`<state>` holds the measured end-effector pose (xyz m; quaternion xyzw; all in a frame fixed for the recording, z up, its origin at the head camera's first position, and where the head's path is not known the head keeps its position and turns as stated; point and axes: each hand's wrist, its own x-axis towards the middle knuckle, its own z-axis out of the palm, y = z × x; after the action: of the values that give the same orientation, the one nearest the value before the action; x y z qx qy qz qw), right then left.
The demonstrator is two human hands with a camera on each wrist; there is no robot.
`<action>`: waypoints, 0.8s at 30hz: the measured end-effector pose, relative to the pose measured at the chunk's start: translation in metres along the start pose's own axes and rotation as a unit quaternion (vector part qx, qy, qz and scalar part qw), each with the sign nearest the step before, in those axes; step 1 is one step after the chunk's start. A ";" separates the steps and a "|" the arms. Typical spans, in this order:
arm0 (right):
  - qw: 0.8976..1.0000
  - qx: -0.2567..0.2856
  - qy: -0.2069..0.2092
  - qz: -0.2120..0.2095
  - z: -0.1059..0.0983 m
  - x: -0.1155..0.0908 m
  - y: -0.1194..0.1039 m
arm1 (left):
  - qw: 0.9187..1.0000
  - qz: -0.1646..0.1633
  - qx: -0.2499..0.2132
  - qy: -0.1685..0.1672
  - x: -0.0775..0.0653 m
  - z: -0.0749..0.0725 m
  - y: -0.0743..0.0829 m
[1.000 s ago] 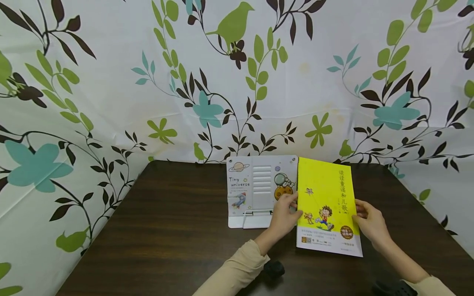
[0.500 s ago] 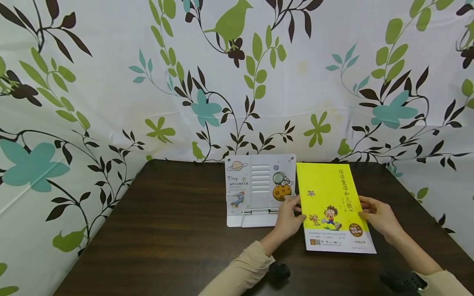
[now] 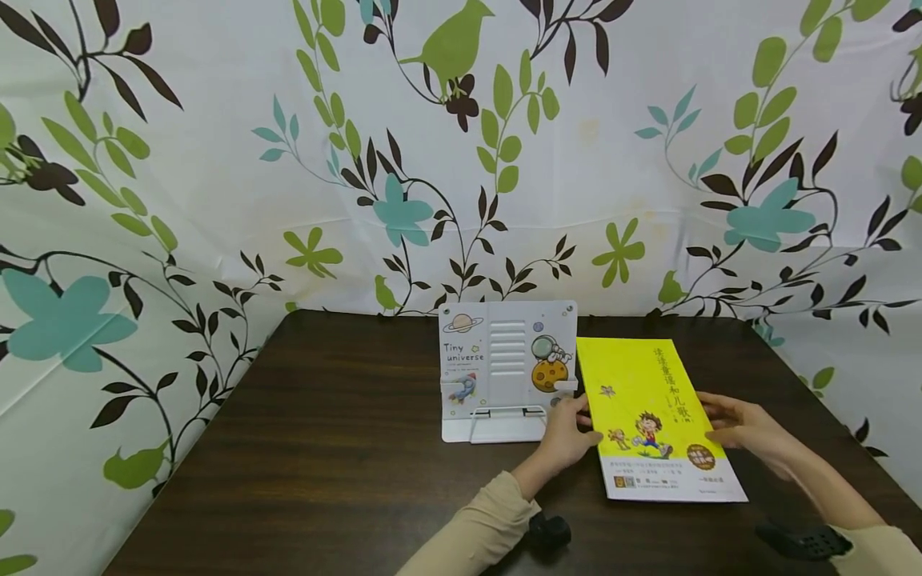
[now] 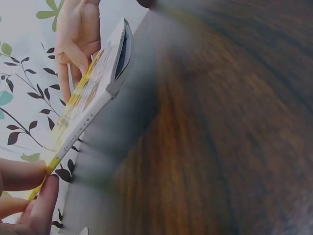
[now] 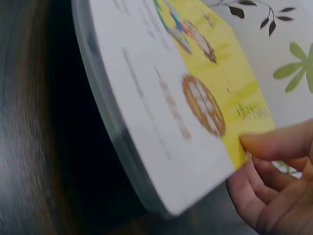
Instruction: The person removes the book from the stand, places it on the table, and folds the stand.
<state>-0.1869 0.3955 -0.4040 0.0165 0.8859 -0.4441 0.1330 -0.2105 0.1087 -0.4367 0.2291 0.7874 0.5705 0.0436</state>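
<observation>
Yellow-and-white paperback held by both hands beside a white printed stand

A thin paperback book with a bright yellow cover and a white lower band (image 3: 634, 372) is held at the right of centre, over a dark brown wood-grain table (image 3: 324, 416). Its left edge is pinched by the left hand (image 3: 565, 440), with the thumb laid on the cover side and the fingers tucked behind. Its right edge is held by the right hand (image 3: 749, 432); in the right wrist view, the thumb is pressed on the yellow part near the white band and the other fingers are curled underneath. The book is tilted, and in the left wrist view its lower edge is seen raised off the table, with the pages slightly parted. Whether the far edge is touching the table cannot be told.

On the cover, a running cartoon child, a small animal, a round brown badge and a vertical line of characters are printed.

Just to the left of the book, a white panel-shaped book stand with a slotted middle and a wire rest (image 3: 507, 392) is placed upright on the table. It is decorated with a ringed planet, a rocket, an astronaut and the words "Tiny universe".

Both forearms are covered by beige sleeves (image 3: 471, 528). A small black object (image 3: 549, 532) is seen beside the left wrist, and a black perforated device (image 3: 803, 542) at the right. Behind the table, a white cloth patterned with leaves, flowers and birds (image 3: 569, 180) is hung.
</observation>
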 end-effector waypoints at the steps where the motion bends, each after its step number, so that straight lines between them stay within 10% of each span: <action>1: 1.000 0.012 -0.008 -0.004 -0.001 -0.001 0.002 | 1.000 -0.003 -0.002 -0.009 -0.001 0.001 -0.001; 24: 0.995 0.071 -0.064 0.042 -0.011 0.004 0.021 | 0.989 -0.084 0.081 -0.090 0.006 0.010 -0.001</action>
<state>-0.1899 0.4163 -0.4149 0.0347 0.8405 -0.4996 0.2068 -0.2127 0.1200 -0.4398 0.2154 0.8405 0.4759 0.1435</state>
